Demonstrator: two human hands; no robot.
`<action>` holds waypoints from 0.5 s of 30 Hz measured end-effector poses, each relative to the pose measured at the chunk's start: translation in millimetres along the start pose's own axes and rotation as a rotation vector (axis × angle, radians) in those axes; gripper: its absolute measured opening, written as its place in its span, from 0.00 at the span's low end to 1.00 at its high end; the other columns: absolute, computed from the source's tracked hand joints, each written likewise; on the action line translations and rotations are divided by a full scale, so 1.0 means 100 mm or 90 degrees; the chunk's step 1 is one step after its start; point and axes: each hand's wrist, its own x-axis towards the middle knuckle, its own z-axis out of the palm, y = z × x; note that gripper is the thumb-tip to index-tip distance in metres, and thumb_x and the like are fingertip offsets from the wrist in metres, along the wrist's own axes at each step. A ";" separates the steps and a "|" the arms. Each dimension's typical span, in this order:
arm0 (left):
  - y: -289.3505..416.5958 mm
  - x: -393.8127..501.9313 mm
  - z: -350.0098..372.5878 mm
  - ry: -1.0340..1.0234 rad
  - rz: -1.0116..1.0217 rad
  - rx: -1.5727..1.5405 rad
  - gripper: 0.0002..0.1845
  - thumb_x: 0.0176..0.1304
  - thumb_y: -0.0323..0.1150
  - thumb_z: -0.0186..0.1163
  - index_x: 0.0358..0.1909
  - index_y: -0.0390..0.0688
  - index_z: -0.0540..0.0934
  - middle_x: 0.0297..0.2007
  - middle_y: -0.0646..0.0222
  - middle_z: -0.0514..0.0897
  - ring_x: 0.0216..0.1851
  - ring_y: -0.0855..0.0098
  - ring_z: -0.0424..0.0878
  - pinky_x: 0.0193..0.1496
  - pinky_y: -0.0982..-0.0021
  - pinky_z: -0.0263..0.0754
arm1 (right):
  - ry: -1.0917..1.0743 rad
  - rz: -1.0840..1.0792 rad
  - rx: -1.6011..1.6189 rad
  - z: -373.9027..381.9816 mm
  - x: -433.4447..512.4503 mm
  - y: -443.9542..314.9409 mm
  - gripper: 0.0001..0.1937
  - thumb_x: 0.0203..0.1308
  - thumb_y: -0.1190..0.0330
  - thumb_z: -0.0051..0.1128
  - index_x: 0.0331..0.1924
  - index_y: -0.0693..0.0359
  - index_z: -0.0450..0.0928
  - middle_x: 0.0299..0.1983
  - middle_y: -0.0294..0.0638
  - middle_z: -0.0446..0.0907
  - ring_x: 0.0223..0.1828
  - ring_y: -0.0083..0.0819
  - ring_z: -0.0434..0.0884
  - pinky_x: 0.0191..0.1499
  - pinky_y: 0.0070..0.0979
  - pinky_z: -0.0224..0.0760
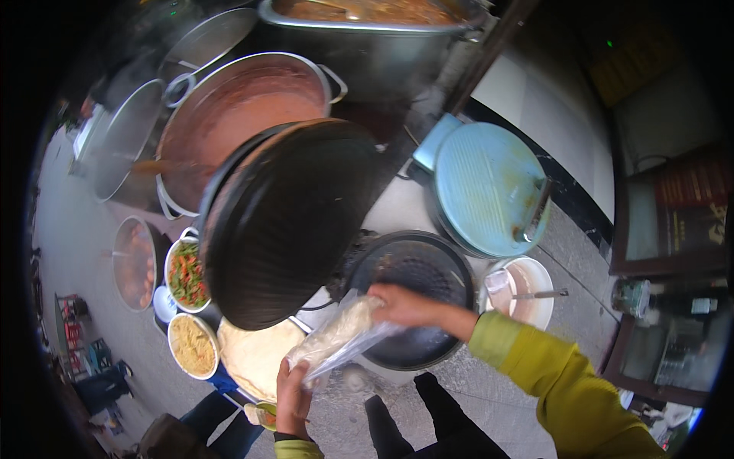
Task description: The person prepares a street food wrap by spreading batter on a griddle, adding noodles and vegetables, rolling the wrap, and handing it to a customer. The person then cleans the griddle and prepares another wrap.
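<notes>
A rolled flatbread in a clear plastic bag (335, 338) is held between both my hands, tilted up to the right. My left hand (293, 390) grips its lower end, and my right hand (395, 305) grips its upper end. Beneath them lies the dark round plate of an electric griddle (410, 350), whose black ridged lid (287, 229) stands raised. To the left, a stack of pale flatbreads (252, 356) sits beside the griddle.
Behind stand a large pot of reddish soup (258, 115) and a metal food tray (373, 26). Bowls of chopped peppers (188, 274) and yellow shreds (192, 346) are left. A closed blue griddle (487, 186) and a white bucket (530, 275) with a utensil are right.
</notes>
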 end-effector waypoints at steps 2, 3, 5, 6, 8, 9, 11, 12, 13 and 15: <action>0.00 -0.18 -0.45 0.028 -0.025 -0.104 0.22 0.57 0.35 0.54 0.53 0.38 0.68 0.44 0.67 0.77 0.40 0.71 0.76 0.38 0.74 0.72 | -0.042 0.138 0.118 0.50 0.10 0.03 0.10 0.52 0.73 0.51 0.38 0.68 0.70 0.29 0.41 0.75 0.24 0.26 0.75 0.21 0.23 0.69; -0.05 -0.23 -0.67 0.055 -0.040 -0.112 0.23 0.59 0.38 0.56 0.54 0.41 0.68 0.43 0.70 0.77 0.40 0.73 0.75 0.37 0.74 0.70 | -0.024 0.196 0.144 0.76 0.17 0.08 0.10 0.52 0.72 0.52 0.37 0.68 0.70 0.28 0.41 0.74 0.23 0.25 0.74 0.20 0.22 0.68; -0.22 -0.25 -1.11 0.125 -0.063 -0.105 0.23 0.58 0.35 0.58 0.55 0.41 0.68 0.41 0.71 0.76 0.39 0.74 0.74 0.38 0.74 0.70 | -0.015 0.267 0.215 1.25 0.39 0.26 0.10 0.52 0.71 0.52 0.37 0.67 0.70 0.27 0.39 0.72 0.21 0.23 0.73 0.18 0.21 0.66; -0.31 -0.26 -1.32 0.197 -0.099 -0.076 0.23 0.58 0.33 0.58 0.55 0.41 0.68 0.40 0.70 0.76 0.40 0.73 0.74 0.38 0.73 0.69 | -0.008 0.298 0.237 1.46 0.50 0.36 0.09 0.52 0.71 0.52 0.36 0.67 0.70 0.26 0.38 0.71 0.20 0.22 0.71 0.17 0.21 0.65; -0.46 -0.13 -1.67 0.182 -0.020 -0.105 0.27 0.54 0.27 0.59 0.57 0.35 0.65 0.43 0.60 0.76 0.40 0.69 0.75 0.38 0.71 0.72 | 0.017 0.355 0.152 1.76 0.75 0.53 0.11 0.53 0.69 0.51 0.37 0.68 0.70 0.27 0.39 0.73 0.19 0.24 0.73 0.16 0.23 0.65; -0.53 -0.08 -1.80 0.226 -0.018 -0.045 0.25 0.52 0.25 0.58 0.54 0.35 0.67 0.38 0.61 0.78 0.35 0.70 0.76 0.35 0.72 0.72 | 0.008 0.336 0.116 1.85 0.86 0.58 0.15 0.53 0.65 0.53 0.40 0.69 0.70 0.29 0.42 0.75 0.23 0.30 0.76 0.21 0.26 0.68; -0.60 0.01 -2.00 0.321 -0.006 0.098 0.20 0.50 0.22 0.56 0.48 0.34 0.72 0.29 0.63 0.79 0.25 0.73 0.76 0.28 0.74 0.72 | 0.046 0.266 -0.045 2.01 0.94 0.57 0.23 0.53 0.60 0.57 0.47 0.70 0.68 0.35 0.47 0.76 0.31 0.37 0.79 0.32 0.29 0.72; -0.62 0.03 -2.04 0.373 0.003 0.181 0.17 0.49 0.21 0.55 0.44 0.34 0.74 0.25 0.64 0.79 0.20 0.75 0.75 0.25 0.75 0.71 | 0.090 0.198 -0.165 2.07 0.92 0.52 0.27 0.52 0.58 0.58 0.51 0.70 0.66 0.37 0.49 0.76 0.34 0.38 0.79 0.37 0.30 0.72; -0.63 0.04 -2.06 0.401 0.045 0.150 0.08 0.50 0.22 0.55 0.34 0.36 0.75 0.21 0.68 0.78 0.15 0.77 0.71 0.20 0.76 0.68 | 0.130 0.134 -0.274 2.11 0.89 0.45 0.32 0.51 0.57 0.60 0.55 0.71 0.64 0.40 0.50 0.76 0.37 0.39 0.79 0.42 0.31 0.73; -0.59 -0.02 -2.07 0.444 0.098 0.185 0.05 0.50 0.21 0.55 0.30 0.37 0.74 0.21 0.68 0.77 0.17 0.76 0.72 0.22 0.75 0.69 | 0.034 0.080 -0.452 2.13 0.72 0.26 0.38 0.48 0.54 0.63 0.59 0.68 0.60 0.45 0.53 0.73 0.43 0.45 0.77 0.50 0.32 0.68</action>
